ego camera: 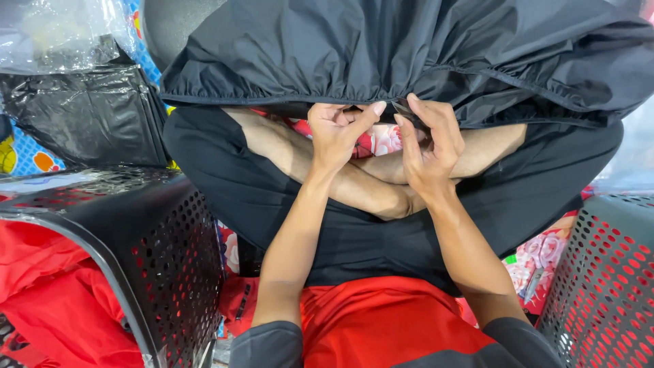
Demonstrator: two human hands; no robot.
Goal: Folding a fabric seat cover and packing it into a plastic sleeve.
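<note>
- My left hand (335, 136) is curled into a loose fist, its fingers pinching the gathered hem of the black cover (409, 48), thumb stretched toward the other hand.
- My right hand (428, 146) grips the same hem just beside it, fingers closed on a fold; the two thumbs almost meet.
- What my fingertips pinch is tucked under the hem, so I cannot tell whether it is a cord, a seam or only fabric.
- The cover lies over my crossed legs and hides whatever is beneath it; its top and right side run out of the frame.
- A flowered cloth (381, 140) shows only in slivers between my legs and under the hem.
- To my left stands a black perforated basket (170, 259), with red fabric (48, 286) inside, cut off at the edge.
- To my right another basket (606, 279) is only partly in view, red showing through its holes.
- Behind the left basket sit a black plastic bag (88, 116) and a clear bag (54, 31); their contents are hard to make out.
</note>
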